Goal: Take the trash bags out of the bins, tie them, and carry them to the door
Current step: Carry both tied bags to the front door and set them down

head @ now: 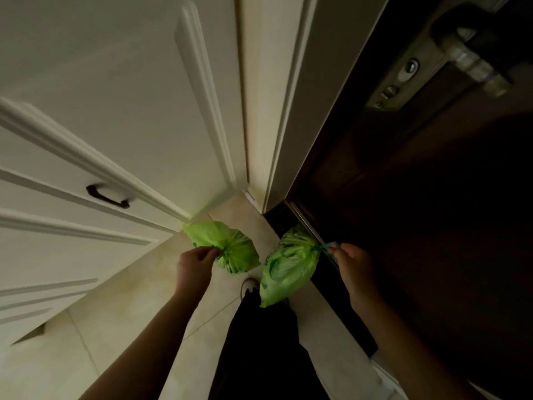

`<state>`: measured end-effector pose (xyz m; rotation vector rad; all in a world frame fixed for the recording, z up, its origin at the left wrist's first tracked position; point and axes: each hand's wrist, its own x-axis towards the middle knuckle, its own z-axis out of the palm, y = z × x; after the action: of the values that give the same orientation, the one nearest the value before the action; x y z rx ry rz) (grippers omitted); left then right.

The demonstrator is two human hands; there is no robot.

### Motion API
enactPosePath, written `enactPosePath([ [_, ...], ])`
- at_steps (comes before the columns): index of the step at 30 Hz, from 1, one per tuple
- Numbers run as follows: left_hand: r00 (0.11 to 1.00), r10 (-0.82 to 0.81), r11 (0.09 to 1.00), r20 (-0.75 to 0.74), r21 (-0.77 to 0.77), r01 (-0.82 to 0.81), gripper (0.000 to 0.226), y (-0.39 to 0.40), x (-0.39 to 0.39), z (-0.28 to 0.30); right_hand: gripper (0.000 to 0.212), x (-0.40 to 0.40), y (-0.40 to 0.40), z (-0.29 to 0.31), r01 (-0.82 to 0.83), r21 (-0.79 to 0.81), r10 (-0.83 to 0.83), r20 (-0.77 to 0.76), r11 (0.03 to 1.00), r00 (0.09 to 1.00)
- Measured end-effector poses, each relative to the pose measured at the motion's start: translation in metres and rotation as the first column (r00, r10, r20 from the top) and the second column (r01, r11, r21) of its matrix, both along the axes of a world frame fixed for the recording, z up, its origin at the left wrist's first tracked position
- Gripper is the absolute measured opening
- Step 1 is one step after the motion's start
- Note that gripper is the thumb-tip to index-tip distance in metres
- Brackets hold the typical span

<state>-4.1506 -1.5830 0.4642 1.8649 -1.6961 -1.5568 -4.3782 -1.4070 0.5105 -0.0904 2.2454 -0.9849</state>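
Observation:
Two tied green trash bags hang over the pale floor tiles close to a dark wooden door (418, 226). My left hand (193, 262) grips the knotted neck of the left green bag (230, 249), which hangs near the foot of the white cabinet. My right hand (350, 262) pinches the drawstring of the right green bag (288, 267), which dangles beside the door's threshold, above my leg and shoe.
A white panelled cabinet (72, 226) with a black drawer handle (108, 196) fills the left side. The door's metal lock plate and lever handle (467, 67) are at the upper right. A white door frame (277, 111) stands between them. My dark trouser leg and white shoe (249, 285) are below.

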Motion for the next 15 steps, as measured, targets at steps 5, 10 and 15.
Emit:
enactPosePath([
  [5,1.0,-0.01,0.998,0.019,0.06,0.009,0.012,-0.016,-0.019,-0.035,0.025,-0.022,-0.022,-0.03,0.078,0.041,-0.079,0.035,0.996,0.996],
  [10,0.999,0.001,0.996,0.037,0.09,-0.005,0.011,-0.021,-0.032,-0.063,0.026,-0.04,-0.04,-0.056,0.093,0.061,-0.096,0.056,0.994,0.994],
  [15,0.998,0.06,0.991,0.022,0.117,-0.062,0.012,-0.01,-0.045,-0.085,0.013,-0.055,-0.049,-0.082,0.074,0.033,-0.076,0.09,0.997,0.993],
])
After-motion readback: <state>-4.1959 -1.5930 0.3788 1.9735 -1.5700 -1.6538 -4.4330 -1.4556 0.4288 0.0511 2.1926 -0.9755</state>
